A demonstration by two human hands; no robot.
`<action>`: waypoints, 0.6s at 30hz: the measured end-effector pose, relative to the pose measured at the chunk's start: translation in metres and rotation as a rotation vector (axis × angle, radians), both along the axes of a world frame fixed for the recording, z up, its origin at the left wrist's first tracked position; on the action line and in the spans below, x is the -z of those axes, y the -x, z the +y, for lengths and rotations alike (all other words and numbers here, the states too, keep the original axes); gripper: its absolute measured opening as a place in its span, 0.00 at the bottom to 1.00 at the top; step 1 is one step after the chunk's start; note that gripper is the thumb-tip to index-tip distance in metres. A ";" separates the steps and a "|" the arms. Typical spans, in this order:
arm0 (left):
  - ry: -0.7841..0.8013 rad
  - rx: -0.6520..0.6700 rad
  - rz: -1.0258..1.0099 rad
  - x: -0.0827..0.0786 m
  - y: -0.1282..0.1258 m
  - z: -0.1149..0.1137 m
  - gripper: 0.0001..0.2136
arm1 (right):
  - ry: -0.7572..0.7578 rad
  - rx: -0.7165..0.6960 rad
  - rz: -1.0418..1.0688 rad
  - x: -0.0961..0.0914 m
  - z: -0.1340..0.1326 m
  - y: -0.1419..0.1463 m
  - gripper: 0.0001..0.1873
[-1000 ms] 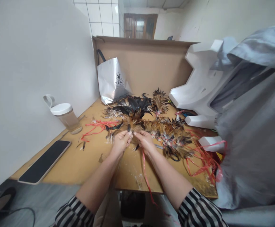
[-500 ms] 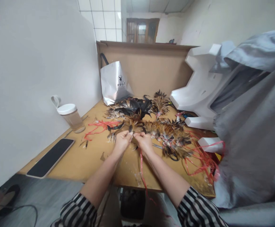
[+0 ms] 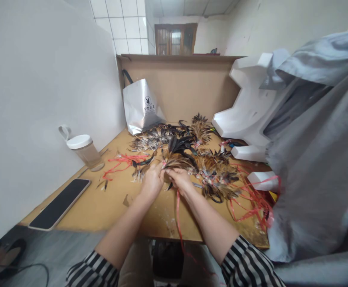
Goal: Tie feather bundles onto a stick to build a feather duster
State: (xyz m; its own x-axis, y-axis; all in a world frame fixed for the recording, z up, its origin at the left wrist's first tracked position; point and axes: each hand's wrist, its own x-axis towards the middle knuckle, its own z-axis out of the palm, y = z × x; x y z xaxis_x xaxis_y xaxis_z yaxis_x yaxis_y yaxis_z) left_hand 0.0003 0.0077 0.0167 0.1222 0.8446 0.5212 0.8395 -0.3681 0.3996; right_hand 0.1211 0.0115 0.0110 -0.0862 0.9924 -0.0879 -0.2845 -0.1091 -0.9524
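Observation:
My left hand (image 3: 153, 179) is closed around the base of a bunch of brown feathers (image 3: 176, 161), with a bit of red binding by the fingertips. Long black feathers (image 3: 180, 144) show just behind it; whether they belong to the bunch I cannot tell. My right hand (image 3: 179, 179) is closed, its fingertips pinched close to the left ones at the bunch's base. From beneath it a red plastic string (image 3: 178, 215) hangs down over the table edge. The fingers hide exactly how the string meets the feathers.
Feather bunches (image 3: 218, 169) lie right and behind on the table (image 3: 108, 211). Loose red strings (image 3: 256, 207) sit at right, others (image 3: 121, 161) at left. A phone (image 3: 59, 204), lidded cup (image 3: 86, 153), silver bag (image 3: 141, 105), white foam piece (image 3: 246, 107) and grey cloth (image 3: 317, 167) stand around.
The held feathers have swung over and now fan toward the right. Dark feathers behind the hands have shifted rightward, uncovering speckled ones. My left hand has rolled slightly; the view has moved a little.

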 end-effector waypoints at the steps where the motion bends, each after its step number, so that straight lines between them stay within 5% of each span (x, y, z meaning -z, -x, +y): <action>1: 0.001 -0.007 0.020 -0.001 0.003 0.000 0.16 | -0.030 -0.012 -0.043 -0.001 0.000 -0.001 0.12; 9: 0.033 -0.008 0.170 -0.023 0.035 -0.022 0.17 | -0.324 -0.086 -0.269 -0.014 -0.006 -0.008 0.08; 18: 0.114 -0.006 0.478 -0.046 0.041 -0.057 0.17 | -0.743 -0.207 -0.634 -0.048 -0.053 0.013 0.10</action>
State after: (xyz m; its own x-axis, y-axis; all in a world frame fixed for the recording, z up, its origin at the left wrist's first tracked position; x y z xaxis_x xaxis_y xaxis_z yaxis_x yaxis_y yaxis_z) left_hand -0.0405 -0.0493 0.0631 0.3205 0.8944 0.3119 0.9406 -0.3393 0.0066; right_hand 0.1081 -0.0420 0.0590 -0.4158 0.7847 0.4599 0.2575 0.5865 -0.7679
